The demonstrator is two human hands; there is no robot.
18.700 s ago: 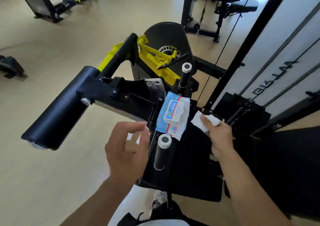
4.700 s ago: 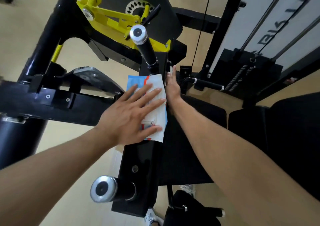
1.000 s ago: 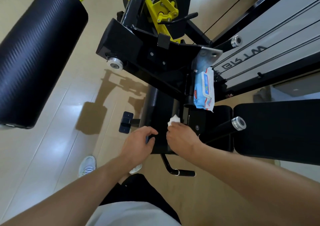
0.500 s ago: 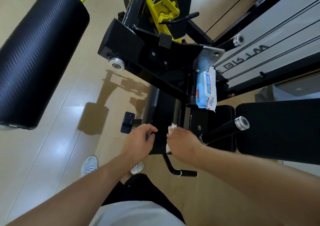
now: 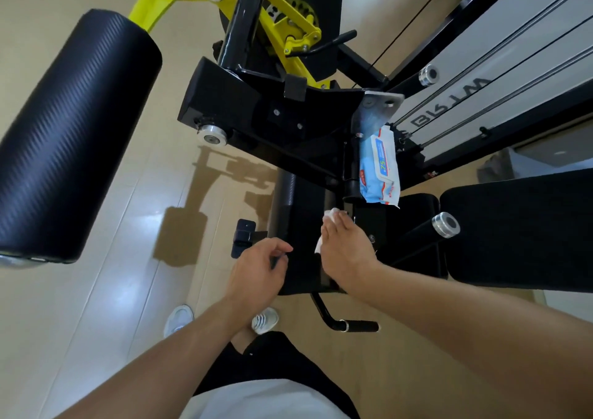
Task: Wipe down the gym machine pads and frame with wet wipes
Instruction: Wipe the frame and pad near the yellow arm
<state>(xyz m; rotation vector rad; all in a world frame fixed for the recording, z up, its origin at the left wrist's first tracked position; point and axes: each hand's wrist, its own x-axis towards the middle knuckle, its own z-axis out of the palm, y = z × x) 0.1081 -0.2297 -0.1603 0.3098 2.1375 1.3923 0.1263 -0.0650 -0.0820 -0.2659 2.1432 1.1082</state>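
White and limp, the wet wipe point(image 5: 324, 232) sits bunched under my right hand point(image 5: 348, 251), fingers curled over it and pressing it to the black frame point(image 5: 301, 226) just below the wipes pack point(image 5: 380, 168). It is soft, so I hold it wadded. My left hand point(image 5: 256, 267) steadies the frame's edge beside it, fingers loosely curled; whether they actually clasp the metal I cannot tell.

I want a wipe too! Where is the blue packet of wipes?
In the head view, the blue packet of wipes lies on the black machine frame, right of centre, just beyond the right hand and its white wipe.
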